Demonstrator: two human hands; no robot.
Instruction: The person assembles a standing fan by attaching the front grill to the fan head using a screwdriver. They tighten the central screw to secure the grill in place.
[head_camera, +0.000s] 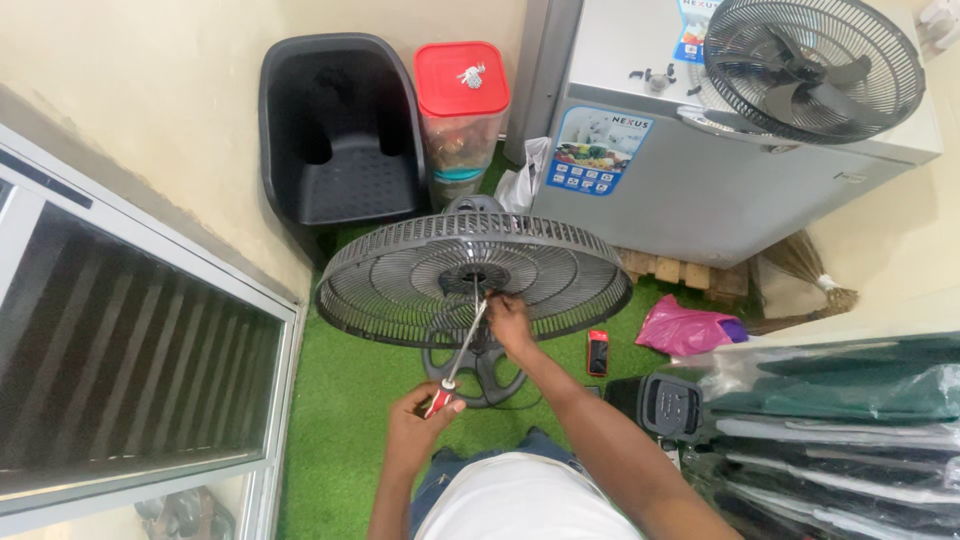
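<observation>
A black rear fan grille on a standing fan tilts up toward me, its hub at the middle. My left hand grips the red handle of a long screwdriver, whose tip reaches the hub. My right hand rests inside the grille just right of the hub, fingers pinched near the screwdriver tip. The fan's round base stands on green turf under the grille.
A grey chest freezer at the right carries the front grille and blades. A black plastic chair and a red-lidded jar stand behind. A pink bag, a small red device and stacked wrapped items are at the right.
</observation>
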